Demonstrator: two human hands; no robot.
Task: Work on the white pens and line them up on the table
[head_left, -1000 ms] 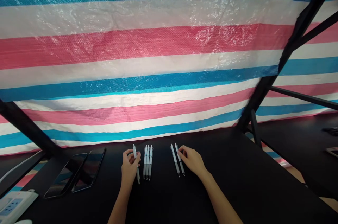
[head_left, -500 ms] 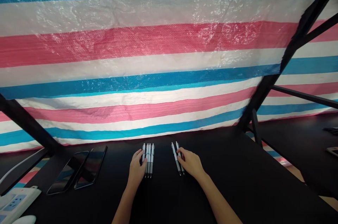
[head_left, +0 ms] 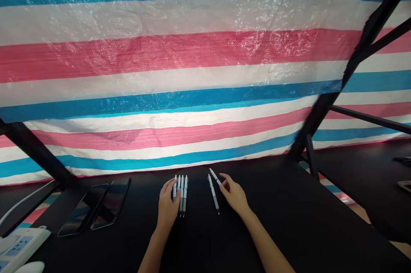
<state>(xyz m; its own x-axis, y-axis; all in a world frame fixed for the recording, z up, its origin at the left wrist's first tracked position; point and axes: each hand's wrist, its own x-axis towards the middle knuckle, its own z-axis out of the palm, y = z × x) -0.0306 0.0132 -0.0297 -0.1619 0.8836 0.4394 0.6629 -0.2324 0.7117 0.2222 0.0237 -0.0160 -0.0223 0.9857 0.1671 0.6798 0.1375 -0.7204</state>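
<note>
A striped woven tarpaulin (head_left: 205, 71) hung behind a black table (head_left: 276, 221). Right hand (head_left: 233, 196) held a white retractable pen (head_left: 214, 175) in a narrow pinch, angled above a second pen (head_left: 213, 193) lying on the table. Left hand (head_left: 167, 208) lay against a parallel row of pens (head_left: 183, 196); its grip could not be determined. Pens judged light, stiff and slightly slippery; mid-barrel appeared the best hold.

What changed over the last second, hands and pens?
The left hand carried its pen rightward to the row of pens, which now shows four, with fingers still over it. The right hand has swung one pen out of its pair, top tilting left, fingers at its lower end. The other pen stayed put, as did the two phones.
</note>
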